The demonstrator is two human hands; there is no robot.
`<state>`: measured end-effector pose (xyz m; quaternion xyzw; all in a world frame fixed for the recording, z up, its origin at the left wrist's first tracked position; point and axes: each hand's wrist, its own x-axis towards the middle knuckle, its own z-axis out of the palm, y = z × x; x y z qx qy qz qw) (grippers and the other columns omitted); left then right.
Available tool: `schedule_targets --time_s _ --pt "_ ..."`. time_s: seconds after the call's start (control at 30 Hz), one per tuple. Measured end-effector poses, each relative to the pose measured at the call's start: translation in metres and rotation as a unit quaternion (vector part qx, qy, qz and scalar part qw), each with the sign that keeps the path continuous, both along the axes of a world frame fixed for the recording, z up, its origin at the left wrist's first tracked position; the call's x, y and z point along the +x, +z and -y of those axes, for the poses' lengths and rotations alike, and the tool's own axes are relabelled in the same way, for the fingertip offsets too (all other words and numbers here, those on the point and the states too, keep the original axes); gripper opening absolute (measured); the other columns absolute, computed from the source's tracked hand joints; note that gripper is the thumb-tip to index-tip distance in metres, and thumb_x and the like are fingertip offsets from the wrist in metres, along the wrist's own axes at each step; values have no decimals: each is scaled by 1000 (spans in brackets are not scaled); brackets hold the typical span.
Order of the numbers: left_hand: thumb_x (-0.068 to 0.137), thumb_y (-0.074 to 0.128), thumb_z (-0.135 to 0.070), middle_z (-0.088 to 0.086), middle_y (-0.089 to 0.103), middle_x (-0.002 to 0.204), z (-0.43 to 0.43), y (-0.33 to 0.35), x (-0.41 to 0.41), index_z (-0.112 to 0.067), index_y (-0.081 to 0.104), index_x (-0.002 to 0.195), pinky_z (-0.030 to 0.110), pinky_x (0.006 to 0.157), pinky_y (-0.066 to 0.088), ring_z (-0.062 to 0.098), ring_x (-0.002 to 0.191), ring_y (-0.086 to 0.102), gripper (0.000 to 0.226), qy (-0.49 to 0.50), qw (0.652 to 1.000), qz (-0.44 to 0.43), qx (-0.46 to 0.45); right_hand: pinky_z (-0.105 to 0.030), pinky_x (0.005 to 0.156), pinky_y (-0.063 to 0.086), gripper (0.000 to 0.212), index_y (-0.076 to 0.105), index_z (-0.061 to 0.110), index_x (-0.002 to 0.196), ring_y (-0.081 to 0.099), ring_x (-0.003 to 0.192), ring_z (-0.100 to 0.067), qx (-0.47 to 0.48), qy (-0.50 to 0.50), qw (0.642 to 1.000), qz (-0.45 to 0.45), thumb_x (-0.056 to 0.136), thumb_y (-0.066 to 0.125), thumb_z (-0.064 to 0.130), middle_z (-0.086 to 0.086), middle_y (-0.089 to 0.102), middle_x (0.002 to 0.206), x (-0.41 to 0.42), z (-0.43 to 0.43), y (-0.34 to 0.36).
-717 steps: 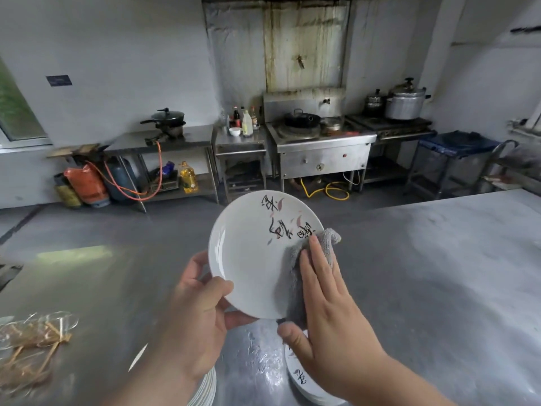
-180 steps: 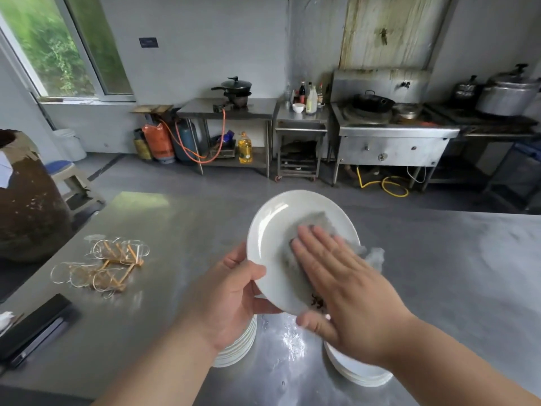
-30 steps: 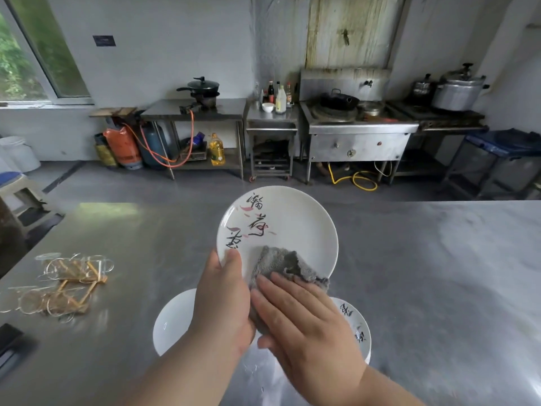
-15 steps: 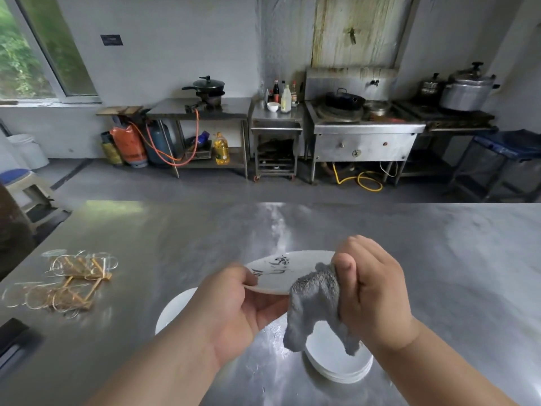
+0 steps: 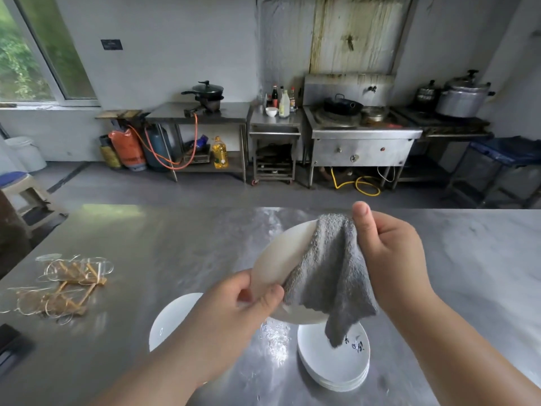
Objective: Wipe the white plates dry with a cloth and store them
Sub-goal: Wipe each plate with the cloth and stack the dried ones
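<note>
L hand (image 5: 234, 312) fingers pinch plate (image 5: 281, 253) at lower-left rim, center frame, above table (image 5: 146, 244). R hand (image 5: 392, 253) fingers grip grey cloth (image 5: 330, 273), thumb up, cloth draped over plate's right side. Vs 0.5 s ago: plate was near-flat w/ pattern up, now tipped up, plain back to cam.

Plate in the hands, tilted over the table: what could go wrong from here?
1. The left hand pinches the plate only at its lower rim; it may slip and drop onto the stack of plates or the table below.
2. The cloth in the right hand hangs a corner low over that stack and could drag across it.
3. There is water on the table beside that stack; a plate set there would get wet again.
</note>
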<state>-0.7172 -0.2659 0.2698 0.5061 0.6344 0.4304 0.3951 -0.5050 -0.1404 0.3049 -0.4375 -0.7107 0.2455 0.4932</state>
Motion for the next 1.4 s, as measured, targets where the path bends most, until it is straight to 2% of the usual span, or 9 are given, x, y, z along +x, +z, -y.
schedule_targets --time_s 0.07,0.23,0.4,0.5,0.6,0.7,0.93,1.17,1.4 --pt "76 75 -70 -17 76 100 -5 1 0 -31 80 102 31 79 52 2 90 72 47 -38 995 80 52 -19 45 20 58 32 28 57 23 49 -5 -29 38 999 -22 104 43 60 14 22 52 0 -1 -1" --pt "93 78 -38 37 66 127 -8 -8 -2 3 68 126 61 98 55 52 115 68 54 -97 896 428 69 -27 57 40 44 63 27 75 47 57 -5 -135 137 981 22 100 43 57 14 55 62 -1 -7 2" --pt "88 82 -41 28 66 134 -11 -13 2 -4 69 132 54 101 55 41 122 67 59 -38 890 447 82 -16 86 43 40 65 50 126 60 108 12 -111 44 980 161 103 34 60 32 70 117 -4 9 8" --pt "102 66 -39 27 59 145 -9 -8 8 -3 61 142 57 113 46 43 136 57 53 -56 880 464 81 -24 109 28 97 22 32 163 27 146 -4 -68 15 967 245 86 8 89 18 34 160 -25 38 -4" --pt "109 55 -34 29 56 147 -10 -4 11 0 56 145 58 116 43 45 140 52 49 -59 875 475 74 -35 129 4 103 -1 13 166 3 161 -20 38 11 936 349 89 4 81 -2 10 174 -34 43 -7" --pt "108 54 -35 30 61 141 -12 -2 10 -1 62 140 63 116 40 46 134 57 47 -39 874 479 69 -45 130 -5 100 2 5 164 -9 161 -31 105 20 916 386 95 5 78 -12 1 174 -33 42 -12" --pt "110 46 -40 29 57 146 -15 11 15 -1 61 141 58 113 46 44 137 55 52 -41 862 501 64 -50 111 43 65 65 -5 123 53 134 -46 214 -73 941 251 98 56 54 -22 57 144 -27 50 -23" --pt "111 43 -35 24 65 139 -21 23 16 -4 68 135 43 84 61 40 127 64 46 16 866 495 65 -54 129 13 99 19 -5 160 7 159 -41 192 22 904 381 100 15 72 -23 10 171 -38 53 -16" --pt "101 52 -37 29 67 133 -29 26 11 2 64 135 55 116 42 40 125 66 54 77 860 503 27 -55 121 36 107 27 -3 160 16 160 -35 244 157 870 399 94 7 78 -20 18 171 -34 66 -42"
